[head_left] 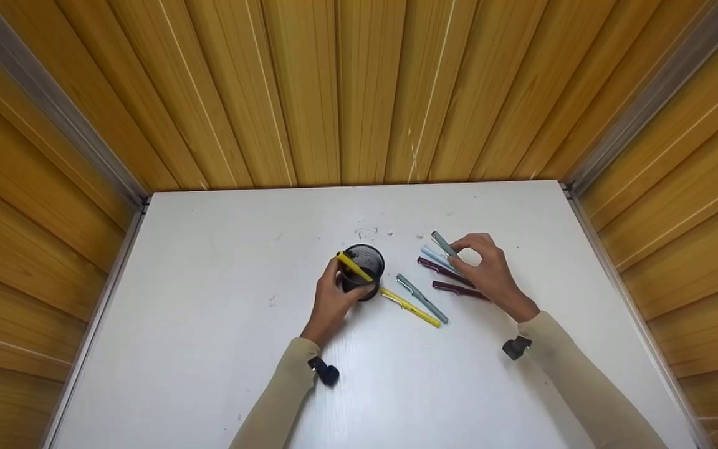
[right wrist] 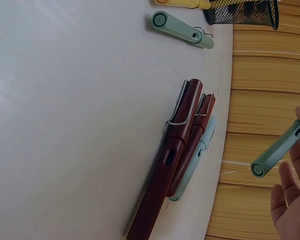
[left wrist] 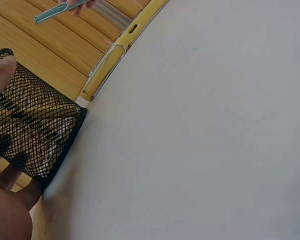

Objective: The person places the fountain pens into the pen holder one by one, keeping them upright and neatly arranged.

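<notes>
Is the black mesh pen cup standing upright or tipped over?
Upright. The mesh pen cup stands on the table with its round mouth facing up, a yellow pen poking out, and the left hand gripping its side.

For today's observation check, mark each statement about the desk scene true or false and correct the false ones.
1. The left hand holds a mesh cup. True.
2. A yellow pen sticks out of the cup. True.
3. The right hand is empty. False: it holds a grey-green pen, lifted off the table.
4. Two maroon pens lie side by side on the table. True.
5. No yellow pen lies on the table. False: a second yellow pen lies there beside another grey-green pen.
6. The cup lies tipped on its side. False: it stands upright.
</notes>
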Demonstrator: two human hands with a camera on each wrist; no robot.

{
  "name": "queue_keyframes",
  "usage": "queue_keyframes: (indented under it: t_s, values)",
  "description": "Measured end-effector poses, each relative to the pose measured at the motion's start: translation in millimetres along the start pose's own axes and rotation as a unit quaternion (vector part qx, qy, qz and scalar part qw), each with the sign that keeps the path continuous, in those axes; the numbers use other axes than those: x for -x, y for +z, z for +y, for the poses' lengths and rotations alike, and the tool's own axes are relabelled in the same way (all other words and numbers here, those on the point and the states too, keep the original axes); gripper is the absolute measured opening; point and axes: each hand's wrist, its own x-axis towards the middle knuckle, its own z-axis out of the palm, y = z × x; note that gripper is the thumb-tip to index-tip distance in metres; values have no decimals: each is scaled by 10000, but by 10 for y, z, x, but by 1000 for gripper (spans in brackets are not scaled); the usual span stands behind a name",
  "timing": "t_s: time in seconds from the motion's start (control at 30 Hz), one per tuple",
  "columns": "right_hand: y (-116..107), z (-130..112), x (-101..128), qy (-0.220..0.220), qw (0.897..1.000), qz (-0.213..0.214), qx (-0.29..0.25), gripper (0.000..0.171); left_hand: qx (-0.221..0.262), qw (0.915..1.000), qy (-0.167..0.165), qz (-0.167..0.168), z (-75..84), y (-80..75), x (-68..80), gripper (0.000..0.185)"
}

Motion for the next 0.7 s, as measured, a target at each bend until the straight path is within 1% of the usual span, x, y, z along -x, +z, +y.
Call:
queue_keyframes:
  t_s: [0.43, 0.6, 0.7]
  values:
    - [11, -98, -26, 145, 9999, -60, 23, 22, 79, 10000, 59, -12, -10, 1, -20, 83]
    - [29, -135, -34, 101, 9999, -105, -43, 20, 61, 10000, 75, 3, -15, 5, -16, 84]
    - [42, -153, -37, -5, 9999, -93, -101, 21, 44, 10000, 75, 8, -4, 8, -13, 85]
